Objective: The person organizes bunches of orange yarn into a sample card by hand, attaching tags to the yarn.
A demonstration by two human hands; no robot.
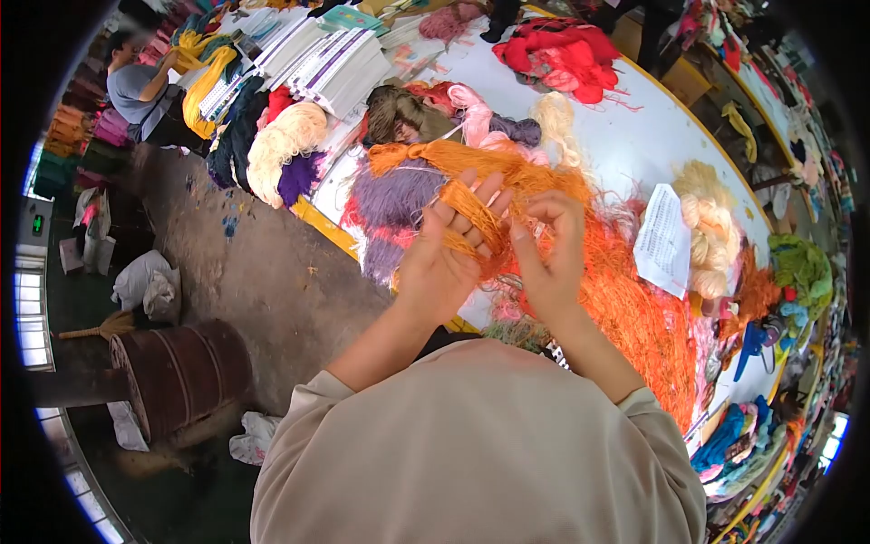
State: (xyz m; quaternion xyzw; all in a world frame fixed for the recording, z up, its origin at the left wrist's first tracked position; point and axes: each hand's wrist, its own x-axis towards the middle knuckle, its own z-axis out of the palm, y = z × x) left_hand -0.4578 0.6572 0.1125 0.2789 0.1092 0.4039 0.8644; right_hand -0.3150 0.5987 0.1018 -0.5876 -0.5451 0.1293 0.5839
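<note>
My left hand (444, 263) is turned palm up, and a bundle of golden-orange thread (471, 218) runs across its palm under partly curled fingers. Close on its right, my right hand (555, 249) has its thumb and fingertips drawn together at the edge of this bundle; the strands between them are too fine to see clearly. A long orange skein (489, 161) lies just beyond both hands. Purple thread (394, 195) is heaped to the left, and a large loose pile of bright orange thread (625, 308) spreads out to the right, beneath my right forearm.
The white table (444, 59) has a yellow edge and carries red skeins (562, 59), cream skeins (285, 150), stacked shade cards (340, 72) and a printed sheet (663, 240). Another person (145, 86) stands at the far left. A rusty drum (181, 376) lies on the floor.
</note>
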